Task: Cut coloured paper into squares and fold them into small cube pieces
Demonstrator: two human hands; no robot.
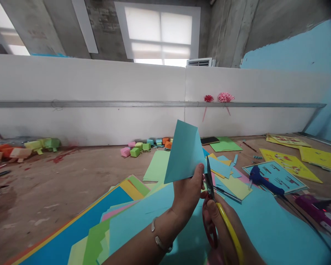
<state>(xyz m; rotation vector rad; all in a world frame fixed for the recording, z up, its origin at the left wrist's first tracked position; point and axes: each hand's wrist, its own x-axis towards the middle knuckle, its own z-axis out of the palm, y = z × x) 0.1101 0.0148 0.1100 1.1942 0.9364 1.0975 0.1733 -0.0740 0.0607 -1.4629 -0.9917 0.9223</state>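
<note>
In the head view, my left hand (188, 195) grips a folded sheet of light blue paper (185, 154) by its lower right edge, thumb on the near face. My right hand (226, 221) holds a pair of scissors (210, 184) with one yellow and one red handle. The blades point upward along the right edge of the blue paper, close to my left thumb. Whether they are cutting into it I cannot tell. Beneath both hands lie large light blue sheets (253, 221).
Stacked coloured sheets (99, 228) spread to the left. Small folded paper blocks (135, 151) stand at the back. A blue glue gun (266, 182), a purple device (318, 211) with a cable and yellow printed booklets (292, 165) lie right. A black phone (209, 140) rests behind the paper.
</note>
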